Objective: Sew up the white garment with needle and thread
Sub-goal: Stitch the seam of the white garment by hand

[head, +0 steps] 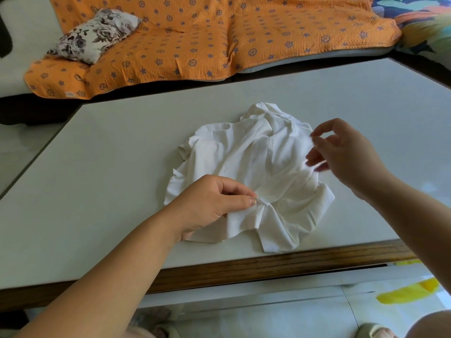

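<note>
A white garment point(256, 154) lies in a crumpled heap on the pale worktop point(109, 167). It sits a bit to the right of the middle, close to the near edge. That edge has a brown wooden strip point(268, 262) along it.

The left hand point(210, 203) rests on the near left part of the garment. Its thumb and first finger point(252, 201) are pressed together and pinch a small fold of the white cloth. The cloth bunches into little creases right there. The other fingers are curled under.

The right hand point(346, 154) is up in the air over the right side of the garment. Its fingers are bent and spread a little. A thin pale streak point(316, 164) shows by its fingertips, but it is blurry. I cannot tell if it is thread or a needle, or if the hand really holds it.

Behind the worktop there is a sofa with an orange blanket point(195, 40) on it. The blanket has small blue shapes all over. A pillow with flowers point(95, 35) lies on the left side of the blanket. Another bright cloth point(424, 23) shows at the far right.

Below the worktop you can see a light floor point(268, 313).
</note>
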